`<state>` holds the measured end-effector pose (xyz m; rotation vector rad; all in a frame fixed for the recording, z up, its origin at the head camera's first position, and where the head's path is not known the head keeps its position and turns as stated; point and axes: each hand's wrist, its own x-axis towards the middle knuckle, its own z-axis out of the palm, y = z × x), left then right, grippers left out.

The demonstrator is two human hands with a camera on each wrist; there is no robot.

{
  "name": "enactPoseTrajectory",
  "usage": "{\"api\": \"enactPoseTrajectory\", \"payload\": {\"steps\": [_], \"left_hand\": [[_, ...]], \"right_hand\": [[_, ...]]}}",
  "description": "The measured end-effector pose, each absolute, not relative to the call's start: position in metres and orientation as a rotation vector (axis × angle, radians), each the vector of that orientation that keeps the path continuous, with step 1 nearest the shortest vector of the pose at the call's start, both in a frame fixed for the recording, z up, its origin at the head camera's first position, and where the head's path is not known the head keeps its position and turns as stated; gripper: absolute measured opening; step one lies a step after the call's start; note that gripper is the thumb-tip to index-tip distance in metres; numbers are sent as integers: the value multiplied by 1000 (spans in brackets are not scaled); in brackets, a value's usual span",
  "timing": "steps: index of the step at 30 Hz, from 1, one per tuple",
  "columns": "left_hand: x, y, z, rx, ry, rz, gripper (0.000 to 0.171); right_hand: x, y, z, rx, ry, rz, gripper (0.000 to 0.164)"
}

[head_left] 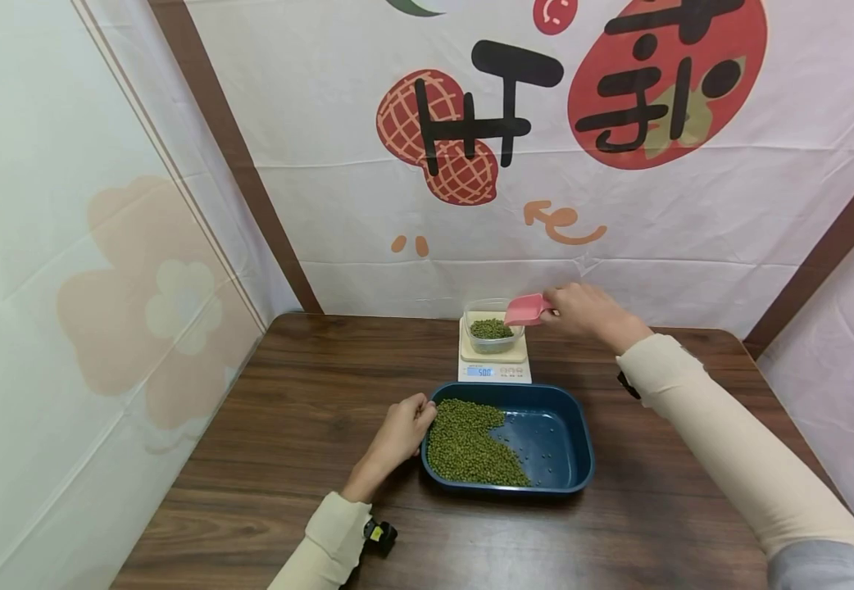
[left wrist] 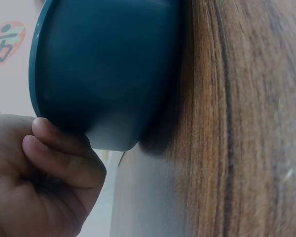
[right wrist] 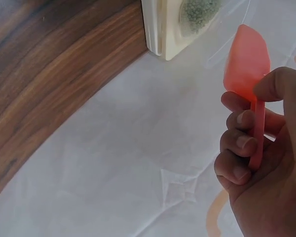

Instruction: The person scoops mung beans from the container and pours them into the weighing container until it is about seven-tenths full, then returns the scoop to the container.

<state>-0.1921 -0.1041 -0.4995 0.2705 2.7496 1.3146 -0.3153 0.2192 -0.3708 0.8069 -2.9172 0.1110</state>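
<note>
My right hand (head_left: 589,311) grips the handle of a small pink scoop (head_left: 525,310) beside and above a clear plastic container (head_left: 494,347). In the right wrist view, the fingers wrap the handle with the thumb near the blade of the scoop (right wrist: 247,61). Small green beans, likely mung beans (head_left: 491,329), lie in the container, which stands on a white kitchen scale (head_left: 494,374). Its lit display seems to read 50.0. My left hand (head_left: 402,430) pinches the left rim of a dark blue tray (head_left: 548,442); more green beans (head_left: 467,447) cover the tray's left part.
Everything stands on a dark brown wood-grain table (head_left: 324,410). The scale sits near its back edge, directly behind the tray. A white printed cloth (head_left: 324,205) hangs just behind the table, and pale cloth also hangs at both sides.
</note>
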Motion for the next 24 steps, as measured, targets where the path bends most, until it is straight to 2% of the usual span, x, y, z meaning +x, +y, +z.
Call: {"api": "enactPoseTrajectory", "payload": {"steps": [7,24], "left_hand": [[-191,-104,-499,271,2754,1306,33],[-189,-104,-499,270,2761,1304,32]], "right_hand": [[-309,223,-378,777,-2932,186,22],[-275,226,-385,932,-2758,245,12]]}}
